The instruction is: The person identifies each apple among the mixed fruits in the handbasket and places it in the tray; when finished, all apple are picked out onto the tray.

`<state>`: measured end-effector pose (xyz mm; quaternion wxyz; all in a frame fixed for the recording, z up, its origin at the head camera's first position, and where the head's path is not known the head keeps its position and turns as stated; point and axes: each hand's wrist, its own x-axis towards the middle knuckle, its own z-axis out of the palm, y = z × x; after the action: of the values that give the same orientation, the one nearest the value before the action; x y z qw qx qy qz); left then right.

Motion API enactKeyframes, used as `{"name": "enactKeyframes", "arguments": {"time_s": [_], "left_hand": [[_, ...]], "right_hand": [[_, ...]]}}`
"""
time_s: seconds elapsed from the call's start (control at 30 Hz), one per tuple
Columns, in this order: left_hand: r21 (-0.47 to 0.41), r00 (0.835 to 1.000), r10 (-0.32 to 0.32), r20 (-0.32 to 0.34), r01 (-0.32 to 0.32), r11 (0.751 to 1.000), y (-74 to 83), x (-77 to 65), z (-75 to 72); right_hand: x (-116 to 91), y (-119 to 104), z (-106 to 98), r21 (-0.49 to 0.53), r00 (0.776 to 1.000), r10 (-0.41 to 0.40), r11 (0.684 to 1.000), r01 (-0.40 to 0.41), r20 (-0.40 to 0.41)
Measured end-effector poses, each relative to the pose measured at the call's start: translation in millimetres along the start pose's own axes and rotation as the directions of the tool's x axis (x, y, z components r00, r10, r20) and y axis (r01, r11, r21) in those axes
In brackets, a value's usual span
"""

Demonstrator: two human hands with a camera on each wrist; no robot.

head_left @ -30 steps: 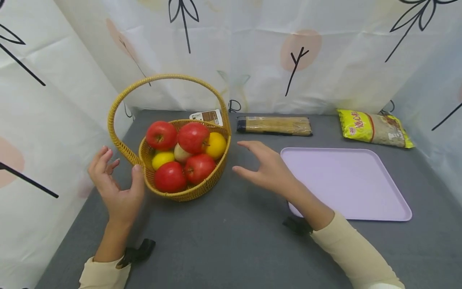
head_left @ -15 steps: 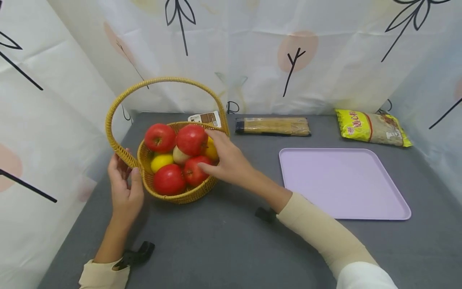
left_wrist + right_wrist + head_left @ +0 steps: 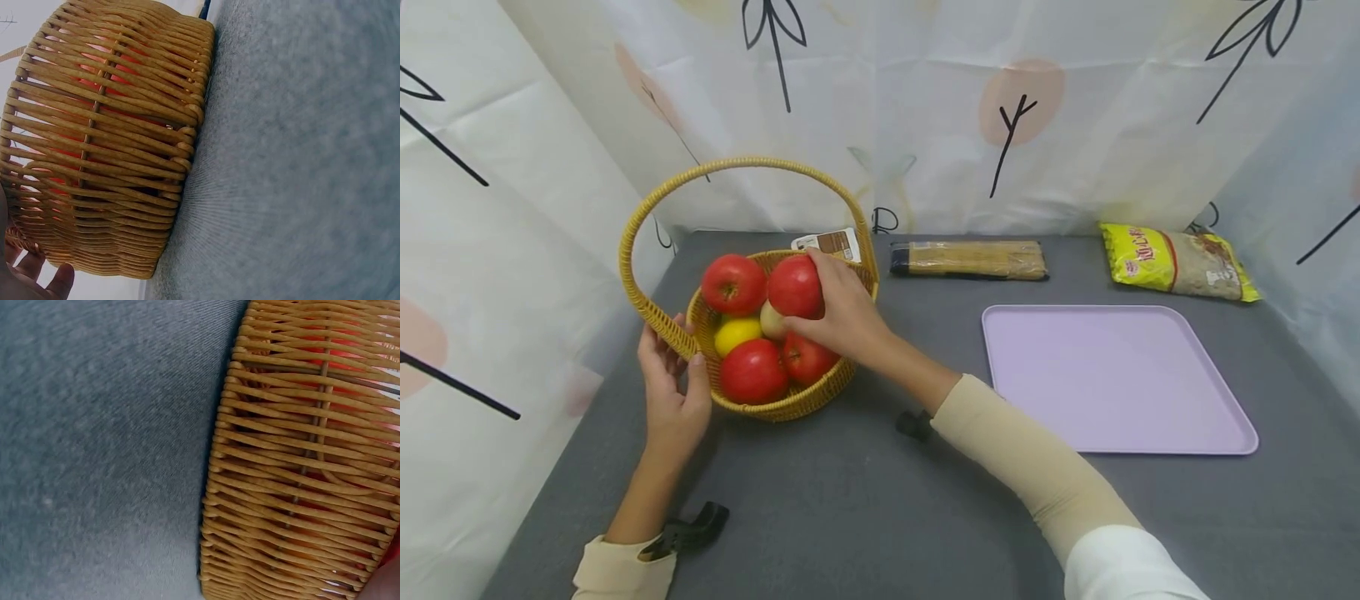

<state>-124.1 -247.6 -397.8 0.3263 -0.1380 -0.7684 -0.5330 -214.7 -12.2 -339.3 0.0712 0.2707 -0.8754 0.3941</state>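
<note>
Head view: we are seeing the right hand point(image 3: 848, 312) gripping a red apple point(image 3: 793, 287) between thumb and fingers, left of the frame's centre, above the other fruit in the wicker basket point(image 3: 801, 405); the left hand point(image 3: 676, 408) is holding the basket's left side at the handle's foot; beneath, three more red apples point(image 3: 754, 372) and a yellow fruit point(image 3: 737, 335) are lying; at right, a lilac tray point(image 3: 1120, 379) is resting on the grey table point(image 3: 865, 525).

Head view looks down, wrist views (close) sharing the basket point(image 3: 134, 162).
</note>
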Motion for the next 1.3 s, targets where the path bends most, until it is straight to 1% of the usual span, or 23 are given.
{"name": "enactKeyframes", "arguments": {"time_s": [0.13, 0.37, 0.53, 0.6, 0.7, 0.87, 1.0, 1.1, 1.3], "left_hand": [[-0.022, 1.0, -0.001, 0.004, 0.001, 1.0, 0.2, 0.1, 0.7], [-0.028, 1.0, -0.006, 0.02, 0.006, 1.0, -0.6, -1.3, -0.4], [-0.047, 1.0, -0.012, 0.025, 0.014, 0.999, -0.4, -2.3, -0.7], [-0.046, 1.0, -0.013, 0.023, 0.014, 0.999, 0.0, -2.2, -0.5], [-0.05, 1.0, -0.013, 0.018, 0.014, 0.999, 0.0, -1.8, -0.2], [-0.07, 1.0, -0.015, 0.016, 0.017, 0.997, -0.4, -1.5, -0.6], [-0.084, 1.0, -0.014, 0.022, 0.016, 0.996, 0.2, -1.5, -1.1], [-0.085, 1.0, -0.011, 0.023, 0.013, 0.996, -0.2, -1.7, -1.1], [-0.085, 1.0, -0.012, 0.02, 0.014, 0.996, 0.2, -2.1, -0.6]], "right_hand": [[0, -2, -1, 0.029, 1.0, 0.005, 1.0, -0.005, -0.005], [-3, -8, -3, 0.105, 1.0, 0.021, 0.994, -0.02, -0.01], [-7, -7, -5, 0.191, 0.999, 0.025, 0.981, -0.015, -0.048], [-9, -6, -7, 0.209, 0.998, 0.018, 0.978, -0.004, -0.063], [-12, -3, -9, 0.199, 0.996, -0.011, 0.98, 0.028, -0.086], [-15, 0, -12, 0.122, 0.99, -0.077, 0.988, 0.091, -0.118], [-19, -1, -15, 0.078, 0.988, -0.091, 0.992, 0.102, -0.127], [-22, -4, -18, 0.084, 0.99, -0.088, 0.992, 0.098, -0.113], [-26, -5, -21, 0.133, 0.992, -0.093, 0.986, 0.103, -0.082]]}}
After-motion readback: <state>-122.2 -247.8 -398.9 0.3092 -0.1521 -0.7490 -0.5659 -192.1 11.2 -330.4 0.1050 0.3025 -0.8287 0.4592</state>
